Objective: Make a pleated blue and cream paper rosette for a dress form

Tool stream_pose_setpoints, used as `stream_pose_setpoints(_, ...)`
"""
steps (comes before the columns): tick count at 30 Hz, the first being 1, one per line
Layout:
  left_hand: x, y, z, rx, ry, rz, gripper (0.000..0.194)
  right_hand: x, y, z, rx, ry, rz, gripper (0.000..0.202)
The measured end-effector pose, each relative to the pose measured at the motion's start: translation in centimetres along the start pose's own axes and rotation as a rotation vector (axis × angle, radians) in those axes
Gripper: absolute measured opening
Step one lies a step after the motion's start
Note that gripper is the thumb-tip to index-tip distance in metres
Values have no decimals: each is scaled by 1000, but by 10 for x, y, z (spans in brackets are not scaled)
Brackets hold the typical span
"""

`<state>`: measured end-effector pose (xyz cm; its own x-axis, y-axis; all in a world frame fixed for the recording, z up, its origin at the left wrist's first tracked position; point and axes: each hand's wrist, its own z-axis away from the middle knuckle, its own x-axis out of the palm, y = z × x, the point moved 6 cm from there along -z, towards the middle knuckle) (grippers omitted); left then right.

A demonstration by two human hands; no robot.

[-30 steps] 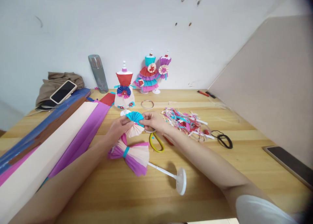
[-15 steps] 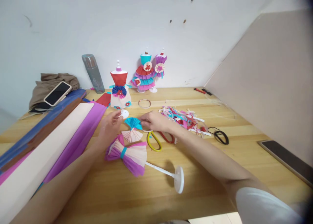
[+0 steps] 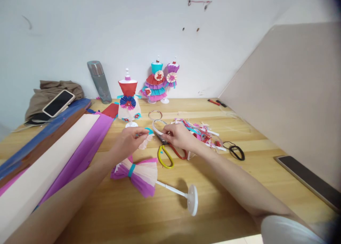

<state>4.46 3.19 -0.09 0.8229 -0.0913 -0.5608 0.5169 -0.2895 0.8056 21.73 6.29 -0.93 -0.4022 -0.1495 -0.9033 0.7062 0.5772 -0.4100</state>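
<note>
Pinched a pale, tape-like ring (image 3: 157, 129) in right hand (image 3: 177, 135) near scissors (image 3: 164, 142); pressed fingertips of left hand (image 3: 131, 137) together at turquoise-and-peach paper fan (image 3: 145, 143), between both hands; could not tell if gripping it.

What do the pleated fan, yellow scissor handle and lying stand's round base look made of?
Pleated fan: matte, likely paper, by its crisp folds. Yellow scissor handle: smooth, probably plastic, by its even bright colour. Round base: smooth, perhaps moulded plastic, by its uniform white; painted metal is possible.
</note>
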Motion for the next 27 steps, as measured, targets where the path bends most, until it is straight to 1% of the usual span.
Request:
stream_pose_setpoints(3,-3,13,-8,48,46,-42,22,-8,-1,2,64,104,-304,20)
stream_pose_setpoints(6,-2,27,-13,93,107,-142,20,-7,-4,5,82,155,-452,24)
stream_pose_setpoints(10,4,39,-11,181,207,-373,15,-9,-10,7,112,208,-434,23)
stream_pose_setpoints(13,13,44,-8,262,191,-559,19,-15,-15,7,100,242,-399,25)
stream_pose_setpoints(16,16,46,-5,289,175,-715,25,-19,-18,7,88,254,-384,25)
stream_pose_setpoints(18,16,48,-4,297,178,-776,26,-20,-19,8,82,244,-376,23)
stream_pose_setpoints(23,17,51,-7,324,113,-789,25,-20,-20,9,60,194,-320,19)
stream_pose_setpoints(25,15,52,-9,311,114,-738,24,-21,-19,9,55,173,-321,19)
stream_pose_setpoints(27,10,51,-11,289,136,-639,22,-22,-16,8,44,164,-352,20)
